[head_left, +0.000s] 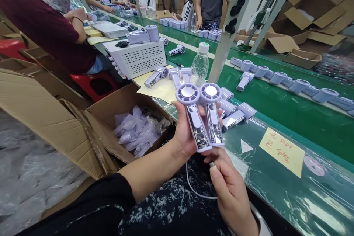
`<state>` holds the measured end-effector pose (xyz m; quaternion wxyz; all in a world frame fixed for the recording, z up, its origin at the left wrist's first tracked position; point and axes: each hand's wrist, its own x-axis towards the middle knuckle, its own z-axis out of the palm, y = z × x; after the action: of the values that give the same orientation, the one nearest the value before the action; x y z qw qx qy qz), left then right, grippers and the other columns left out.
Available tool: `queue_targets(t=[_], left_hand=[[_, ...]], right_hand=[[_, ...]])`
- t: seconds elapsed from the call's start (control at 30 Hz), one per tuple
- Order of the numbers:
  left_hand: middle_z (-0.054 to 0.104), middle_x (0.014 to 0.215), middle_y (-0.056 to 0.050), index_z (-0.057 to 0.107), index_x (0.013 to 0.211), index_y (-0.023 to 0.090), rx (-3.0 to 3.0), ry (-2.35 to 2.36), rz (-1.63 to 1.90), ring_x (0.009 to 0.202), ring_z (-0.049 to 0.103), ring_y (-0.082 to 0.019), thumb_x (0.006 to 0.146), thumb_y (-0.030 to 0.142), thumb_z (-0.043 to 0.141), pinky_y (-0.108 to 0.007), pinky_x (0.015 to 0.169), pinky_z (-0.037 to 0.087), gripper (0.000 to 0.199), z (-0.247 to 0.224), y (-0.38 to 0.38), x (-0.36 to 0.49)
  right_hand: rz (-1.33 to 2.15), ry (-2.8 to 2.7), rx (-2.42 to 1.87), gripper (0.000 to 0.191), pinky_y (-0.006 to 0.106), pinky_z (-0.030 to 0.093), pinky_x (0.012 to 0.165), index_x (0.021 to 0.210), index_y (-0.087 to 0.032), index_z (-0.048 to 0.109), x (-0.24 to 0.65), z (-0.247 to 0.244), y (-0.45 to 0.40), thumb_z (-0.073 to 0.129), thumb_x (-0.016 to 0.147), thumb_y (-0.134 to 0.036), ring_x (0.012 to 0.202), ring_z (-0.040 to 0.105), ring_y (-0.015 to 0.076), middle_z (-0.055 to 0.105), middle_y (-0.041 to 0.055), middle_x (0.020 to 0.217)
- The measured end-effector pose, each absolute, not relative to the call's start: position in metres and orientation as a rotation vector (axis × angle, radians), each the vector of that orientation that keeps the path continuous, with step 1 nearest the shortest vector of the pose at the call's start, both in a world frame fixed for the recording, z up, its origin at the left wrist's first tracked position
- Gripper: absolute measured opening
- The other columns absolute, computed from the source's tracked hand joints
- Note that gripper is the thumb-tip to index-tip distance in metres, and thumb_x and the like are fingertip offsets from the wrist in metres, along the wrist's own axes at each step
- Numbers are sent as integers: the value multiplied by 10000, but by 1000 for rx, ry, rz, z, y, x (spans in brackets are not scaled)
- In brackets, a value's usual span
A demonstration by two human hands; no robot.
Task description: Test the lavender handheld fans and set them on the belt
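In the left hand (181, 127), two fans (197, 123) lean side by side, round heads up and clear fronts facing the person. The left thumb presses one edge and the other fingers curl behind, so one hand can grip both. Just below the handle ends, the right hand (231, 188) pinches a small plug (212, 164) between thumb and finger. It grips close to the tip, perhaps so the plug does not wobble. The thin cord (199, 194) hangs in a loose loop under the left fingers, which gives it some slack.

Just right of the left fingers, more fans (235, 118) lie in a heap on the bench (306, 190), easy to reach. Past the fingertips, other fans (155, 78) rest on yellow paper (163, 91), maybe to keep them apart. A bottle (200, 65) stands behind. Left of the fingers, a box (106, 105) holds purple things (135, 136) in clear bags, maybe to stop scratches. A note (282, 151) lies flat to the right of both hands.
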<state>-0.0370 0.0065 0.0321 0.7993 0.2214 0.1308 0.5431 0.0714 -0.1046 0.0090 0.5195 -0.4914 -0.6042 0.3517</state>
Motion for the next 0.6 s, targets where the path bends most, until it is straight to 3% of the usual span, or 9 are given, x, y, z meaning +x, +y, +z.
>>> queue_targets(t=[0.1, 0.27, 0.37, 0.5, 0.6], left_hand=[[760, 1142, -100, 576, 628, 181, 516, 240, 1148, 1144, 703, -351, 591, 888, 721, -468, 919, 615, 723, 33, 4, -40], [757, 1118, -116, 633, 638, 185, 652, 181, 1193, 1139, 703, -371, 596, 902, 697, -471, 924, 615, 721, 24, -6, -37], [755, 1107, -96, 671, 657, 193, 660, 190, 1216, 1101, 713, -352, 620, 882, 702, -444, 916, 613, 691, 21, -9, -36], [747, 1127, -108, 668, 642, 195, 675, 165, 1202, 1104, 702, -362, 595, 908, 690, -467, 921, 613, 715, 21, -8, -35], [752, 1099, -111, 661, 641, 200, 684, 204, 1233, 1089, 702, -356, 599, 922, 671, -472, 923, 611, 723, 16, -10, -30]], right_hand=[[900, -1307, -1260, 336, 276, 495, 678, 799, -217, 641, 65, 4, -107, 526, 1049, -411, 722, 611, 178, 672, 37, 813], [1115, -919, -1172, 480, 234, 361, 462, 658, -226, 498, 51, -6, -112, 541, 1041, -513, 443, 421, 115, 431, -57, 475], [1155, -786, -1119, 496, 222, 332, 422, 646, -229, 475, 51, -7, -116, 556, 1033, -528, 413, 387, 102, 416, -63, 454], [1215, -901, -1149, 434, 219, 375, 432, 726, -208, 585, 58, -5, -115, 609, 1003, -541, 404, 444, 105, 447, -63, 440], [1132, -817, -1166, 479, 221, 356, 424, 678, -222, 520, 53, -7, -111, 568, 1020, -553, 390, 412, 100, 426, -69, 433]])
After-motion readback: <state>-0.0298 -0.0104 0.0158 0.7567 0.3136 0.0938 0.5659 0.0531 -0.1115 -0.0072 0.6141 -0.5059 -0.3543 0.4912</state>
